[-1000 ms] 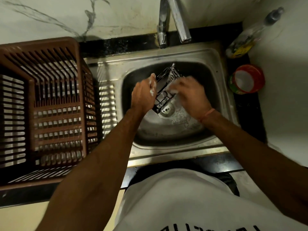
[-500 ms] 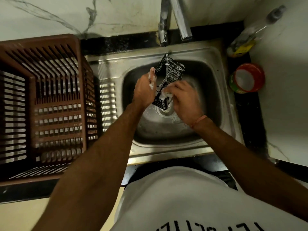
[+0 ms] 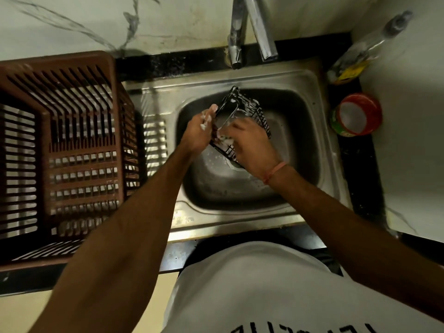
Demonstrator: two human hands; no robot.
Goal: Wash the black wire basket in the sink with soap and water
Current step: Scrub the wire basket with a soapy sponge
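Observation:
The black wire basket (image 3: 249,109) is held tilted on edge over the steel sink (image 3: 310,150), flecked with white foam. My left hand (image 3: 198,133) grips its left side, foam on the fingers. My right hand (image 3: 252,145) is inside the basket's opening, fingers curled on a small soapy scrubber (image 3: 225,139) pressed against the wires; most of the scrubber is hidden. Foam lies on the sink floor near the drain. No water runs from the tap (image 3: 260,30).
A large brown plastic crate (image 3: 60,145) stands on the counter to the left of the sink. On the right ledge sit a red tub of white soap paste (image 3: 355,116) and a clear bottle with a yellow label (image 3: 360,58). Marble wall behind.
The basket has been lifted and turned more upright, its top corner now nearer the tap. My right hand has slid down from the upper wires into the lower part of the basket.

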